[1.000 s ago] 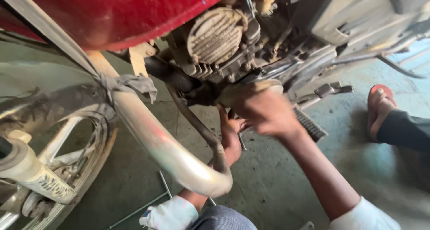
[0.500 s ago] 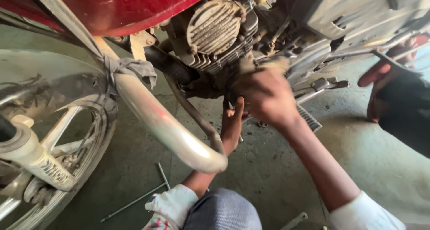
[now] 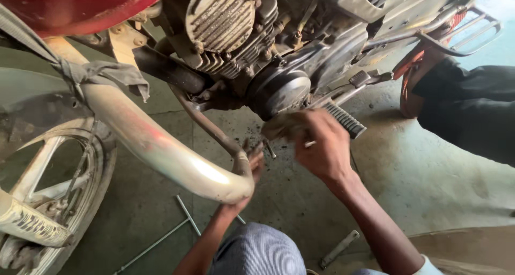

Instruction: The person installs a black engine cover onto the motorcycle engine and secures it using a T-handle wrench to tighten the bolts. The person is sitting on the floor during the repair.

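I crouch beside a motorcycle engine [image 3: 230, 28] with a round side cover [image 3: 281, 90]. My right hand [image 3: 322, 151] is closed around a dirty cloth [image 3: 279, 127], held just below that cover and beside the ribbed footpeg [image 3: 346, 119]. My left hand [image 3: 253, 165] reaches up behind the end of the chrome crash guard [image 3: 161, 146], fingers apart next to the rusty frame tube [image 3: 212, 127]. The guard hides its palm. A small metal piece [image 3: 270, 149] sticks out between the two hands.
The front wheel [image 3: 48, 200] stands at the left under the red tank [image 3: 80, 1]. Thin metal rods [image 3: 185, 213] and a short tool [image 3: 339, 248] lie on the concrete floor. Another person's red sandal [image 3: 410, 87] and dark trouser leg [image 3: 472, 109] are at the right. My knee [image 3: 257, 251] is below.
My right hand has come down from the engine's underside to just below the round cover, with the cloth in it. My left hand stays behind the guard. The view has swung right.
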